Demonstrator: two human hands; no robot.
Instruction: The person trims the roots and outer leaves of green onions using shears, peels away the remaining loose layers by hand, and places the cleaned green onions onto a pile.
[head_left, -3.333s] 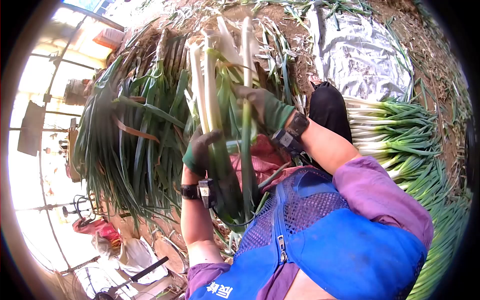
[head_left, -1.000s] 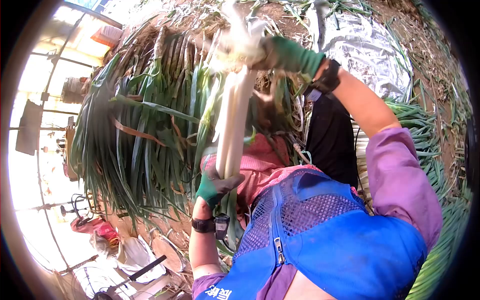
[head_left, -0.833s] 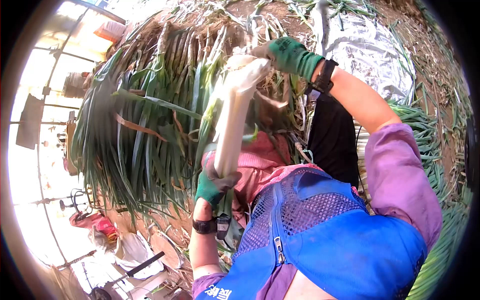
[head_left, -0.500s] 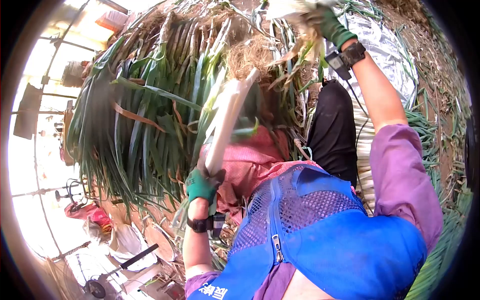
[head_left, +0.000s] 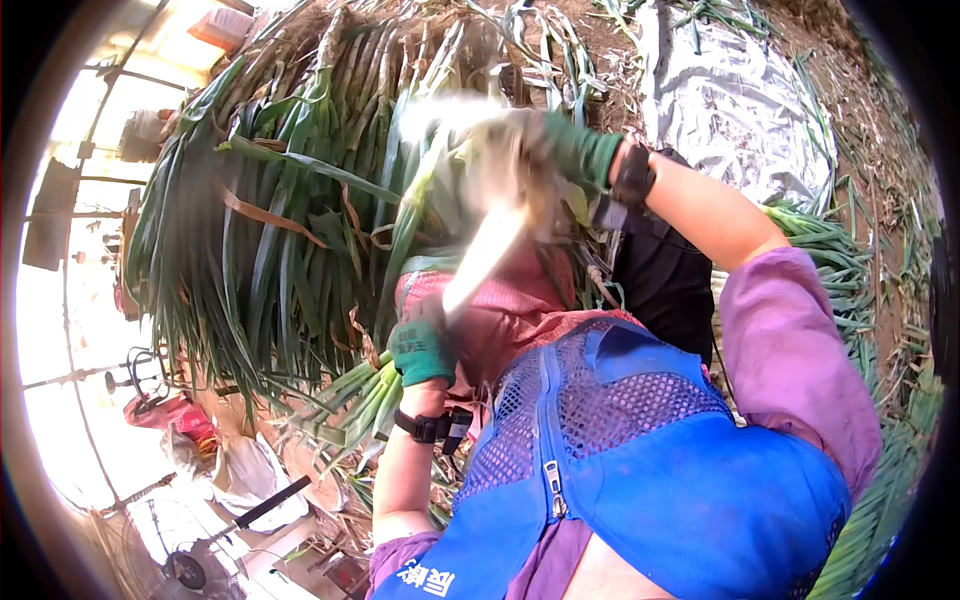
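Observation:
Wrapped round a small bunch of long green onions (head_left: 487, 262) is my left hand (head_left: 422, 340) in a green glove. Their white shanks slant up to the right, and the cut-looking green tops (head_left: 372, 402) stick out below the hand. My right hand (head_left: 535, 148), gloved too, is at the root end of the bunch. Motion smears its fingers, so their grip is hidden. A pale blurred shape (head_left: 450, 115) lies just left of it. A pink cloth (head_left: 515, 300) covers my lap beneath the bunch.
A large heap of untrimmed green onions (head_left: 285, 230) lies to the left. White sheeting (head_left: 740, 110) is at upper right, with more green onions (head_left: 830, 265) beside it. A wheeled metal frame (head_left: 190, 565) and a red bag (head_left: 175, 425) stand at lower left.
My right hand has come down and left from the upper right to the bunch's root end. My left hand, still round the bunch, has shifted slightly right and up.

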